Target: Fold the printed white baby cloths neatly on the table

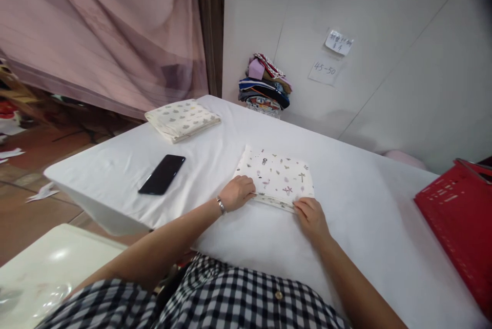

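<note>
A folded white cloth (279, 172) printed with small palm trees and flamingos lies flat on the white-covered table (369, 206) in front of me. My left hand (237, 192) grips its near left corner, fingers closed on the edge. At the near right corner, my right hand (310, 214) pinches the same edge between thumb and fingers. The layers of the fold show along the near side between my hands. Farther back on the left lies another folded cloth (182, 119), cream with grey prints.
A black phone (162, 174) rests on the table to the left. At the right edge stands a red box (457, 216). A pile of folded clothes (265, 85) is behind the table by the wall. A pale stool or board (88, 252) is at lower left.
</note>
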`<action>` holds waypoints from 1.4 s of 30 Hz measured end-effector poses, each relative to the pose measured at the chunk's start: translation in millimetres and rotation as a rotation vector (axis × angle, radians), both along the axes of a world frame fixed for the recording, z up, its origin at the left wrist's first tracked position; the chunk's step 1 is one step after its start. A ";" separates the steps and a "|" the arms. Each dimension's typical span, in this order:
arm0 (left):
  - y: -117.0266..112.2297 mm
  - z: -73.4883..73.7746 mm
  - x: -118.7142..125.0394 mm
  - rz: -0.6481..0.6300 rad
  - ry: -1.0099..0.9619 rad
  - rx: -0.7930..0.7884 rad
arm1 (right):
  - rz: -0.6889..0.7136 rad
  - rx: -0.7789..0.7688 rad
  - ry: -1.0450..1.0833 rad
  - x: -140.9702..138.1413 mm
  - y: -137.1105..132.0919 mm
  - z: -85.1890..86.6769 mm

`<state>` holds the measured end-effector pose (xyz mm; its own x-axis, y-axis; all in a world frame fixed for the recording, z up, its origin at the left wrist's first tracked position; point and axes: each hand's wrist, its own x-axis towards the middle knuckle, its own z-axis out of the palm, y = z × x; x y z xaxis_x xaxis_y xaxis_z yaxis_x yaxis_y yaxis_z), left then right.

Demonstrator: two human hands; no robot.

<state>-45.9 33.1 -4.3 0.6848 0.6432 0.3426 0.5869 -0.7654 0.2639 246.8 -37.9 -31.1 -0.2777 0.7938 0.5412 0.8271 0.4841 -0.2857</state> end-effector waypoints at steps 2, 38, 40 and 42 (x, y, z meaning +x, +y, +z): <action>-3.2 -3.9 -3.8 -0.007 -0.019 0.028 | 0.001 0.014 -0.010 0.0 -1.0 -1.3; 17.0 -10.1 34.9 0.299 0.209 -0.196 | -0.342 -0.617 -0.316 -30.5 79.9 24.5; 13.6 -10.0 30.3 0.346 0.202 -0.208 | -0.340 -0.609 -0.302 -30.6 79.9 25.8; 8.6 -10.2 22.2 0.413 0.181 -0.219 | -0.334 -0.599 -0.287 -30.2 80.4 25.6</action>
<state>-23.7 41.7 -14.4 0.3942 0.9165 0.0687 0.8804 -0.3980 0.2580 216.6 42.5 -5.5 -0.0349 0.9971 -0.0680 0.9847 0.0227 -0.1725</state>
